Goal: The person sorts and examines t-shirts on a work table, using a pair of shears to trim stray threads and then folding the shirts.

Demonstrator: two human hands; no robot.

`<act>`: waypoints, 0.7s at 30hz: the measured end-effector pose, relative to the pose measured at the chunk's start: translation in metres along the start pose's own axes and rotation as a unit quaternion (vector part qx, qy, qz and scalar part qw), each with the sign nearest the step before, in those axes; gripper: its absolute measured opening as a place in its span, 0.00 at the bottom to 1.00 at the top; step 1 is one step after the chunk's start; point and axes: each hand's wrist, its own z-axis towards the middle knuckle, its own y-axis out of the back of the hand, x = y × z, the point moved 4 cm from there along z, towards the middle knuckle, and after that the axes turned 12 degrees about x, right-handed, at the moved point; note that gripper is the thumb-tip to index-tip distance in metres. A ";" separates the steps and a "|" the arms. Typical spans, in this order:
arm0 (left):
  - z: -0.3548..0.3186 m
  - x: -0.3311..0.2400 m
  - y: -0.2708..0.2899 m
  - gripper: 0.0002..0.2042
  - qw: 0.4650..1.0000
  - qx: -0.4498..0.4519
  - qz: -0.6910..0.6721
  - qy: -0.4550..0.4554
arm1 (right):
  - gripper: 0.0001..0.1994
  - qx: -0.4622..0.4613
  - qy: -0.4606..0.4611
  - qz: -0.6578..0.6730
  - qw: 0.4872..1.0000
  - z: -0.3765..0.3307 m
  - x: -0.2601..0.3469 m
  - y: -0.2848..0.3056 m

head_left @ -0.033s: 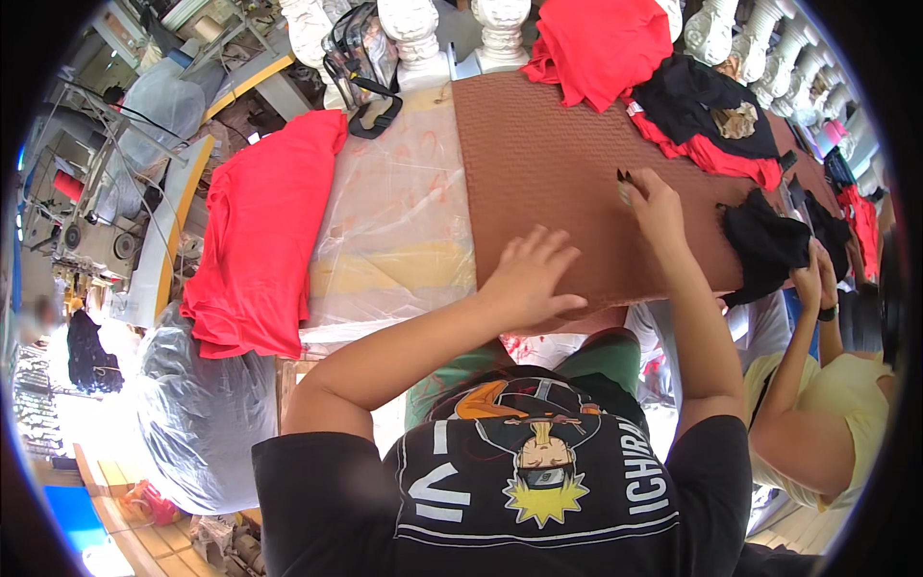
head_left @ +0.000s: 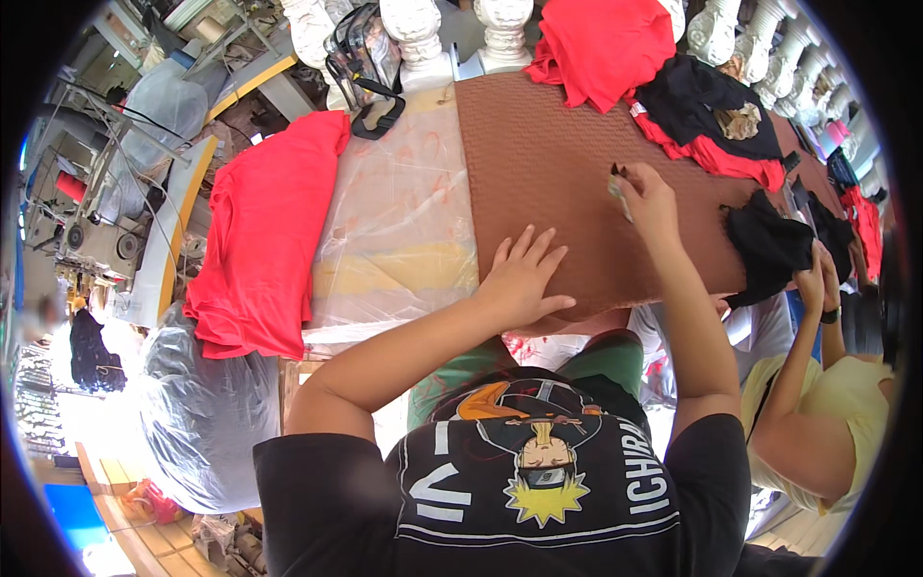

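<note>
My left hand lies on the brown quilted cloth near the table's front edge, palm down, fingers stretched and holding nothing. Further right, my right hand is closed around a small pair of thread snips. Dark tips and a pale greenish body show beside its fingers; the rest is hidden in the grip. Beyond that hand lie a black garment and a red garment.
Left of the cloth, clear plastic covers the tabletop, with a red fabric pile at its end. A transparent bag stands at the back by white balusters. On the right, a co-worker handles black cloth.
My left hand has settled flatter, its fingers pointing more away from me. My right hand, with the thread snips, has shifted slightly left.
</note>
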 end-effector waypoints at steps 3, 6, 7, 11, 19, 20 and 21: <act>-0.015 0.009 -0.021 0.34 0.998 -0.005 0.063 0.007 | 0.09 -0.047 0.007 0.219 0.975 0.010 0.016 -0.044; -0.014 0.006 -0.022 0.35 0.998 0.001 0.061 -0.018 | 0.08 0.004 0.008 0.012 1.000 0.005 0.011 -0.075; -0.014 0.004 -0.023 0.34 0.999 -0.002 0.051 -0.010 | 0.08 0.031 -0.034 0.042 0.998 0.002 0.017 -0.077; -0.013 0.006 -0.024 0.34 0.999 -0.022 0.041 -0.010 | 0.07 -0.002 0.021 0.045 0.999 0.002 0.033 -0.080; -0.012 0.007 -0.021 0.33 0.999 -0.045 0.026 -0.016 | 0.07 0.033 0.101 -0.077 0.991 0.013 0.047 -0.086; -0.011 0.007 -0.021 0.33 0.998 -0.046 0.029 -0.019 | 0.06 0.038 0.094 -0.097 0.990 0.012 0.041 -0.089; -0.012 0.006 -0.021 0.33 0.998 -0.046 0.028 -0.021 | 0.06 0.043 0.085 -0.116 0.989 0.011 0.032 -0.095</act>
